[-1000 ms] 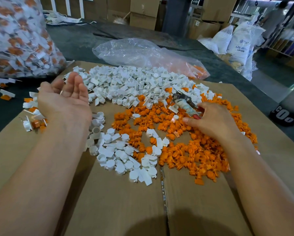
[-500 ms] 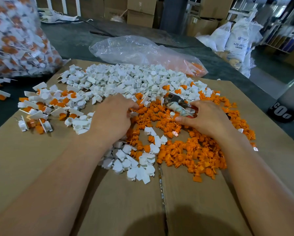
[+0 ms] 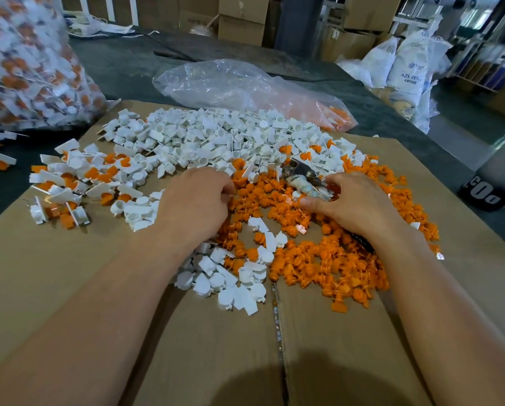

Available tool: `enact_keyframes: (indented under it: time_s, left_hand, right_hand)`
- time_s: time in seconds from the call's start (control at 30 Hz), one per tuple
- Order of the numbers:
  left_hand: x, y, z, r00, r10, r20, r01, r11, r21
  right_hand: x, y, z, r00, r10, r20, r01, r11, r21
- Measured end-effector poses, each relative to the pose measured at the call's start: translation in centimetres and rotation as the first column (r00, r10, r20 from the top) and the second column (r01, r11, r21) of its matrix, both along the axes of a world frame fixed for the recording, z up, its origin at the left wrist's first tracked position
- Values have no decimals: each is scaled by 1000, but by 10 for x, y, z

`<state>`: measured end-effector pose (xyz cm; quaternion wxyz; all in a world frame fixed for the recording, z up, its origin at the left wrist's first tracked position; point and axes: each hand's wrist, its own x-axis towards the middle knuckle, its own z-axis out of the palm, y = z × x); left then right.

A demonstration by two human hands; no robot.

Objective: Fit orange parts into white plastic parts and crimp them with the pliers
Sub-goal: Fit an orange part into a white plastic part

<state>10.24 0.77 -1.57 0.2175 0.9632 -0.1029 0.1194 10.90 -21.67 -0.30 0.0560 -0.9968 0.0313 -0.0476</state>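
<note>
Loose white plastic parts [image 3: 216, 136] lie heaped across the far half of a cardboard sheet [image 3: 69, 273]. Orange parts [image 3: 318, 259] spread over its middle and right. My left hand [image 3: 195, 200] lies palm down at the left edge of the orange heap, its fingertips curled in and pinching an orange part. My right hand [image 3: 356, 203] grips the pliers [image 3: 301, 177] by their taped handles, with the metal jaws pointing up and left over the orange parts. Joined white-and-orange pieces [image 3: 75, 177] lie scattered at the left.
A big clear bag of joined pieces [image 3: 25, 68] stands at the far left on the dark table. A crumpled clear bag [image 3: 239, 83] with a few orange parts lies behind the white heap. More white parts [image 3: 230, 279] lie near the cardboard's centre seam. White sacks [image 3: 406, 68] stand far right.
My left hand, raised palm up at the left a second ago, has turned over and come down onto the orange heap's left edge. My right hand stayed on the pliers.
</note>
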Motion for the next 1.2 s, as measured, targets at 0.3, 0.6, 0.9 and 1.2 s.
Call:
enact_keyframes:
  time_s: [0.3, 0.6, 0.9, 1.2]
  left_hand:
    - [-5, -2, 12, 998, 2, -61, -41, 767, -641]
    - [-10, -2, 21, 898, -329, -290, -149, 394, -907]
    - [-11, -4, 20, 875, -378, -304, -160, 366, -917]
    - [-14, -8, 23, 849, -420, -321, -208, 293, -933]
  right_hand:
    - [-20, 31, 11, 901, 219, 375, -310, 929, 202]
    - [-20, 54, -4, 897, 434, 86, -434, 901, -19]
    - [-22, 57, -1, 914, 402, 55, -403, 915, -3]
    - [-23, 55, 0, 896, 431, 105, -436, 900, 27]
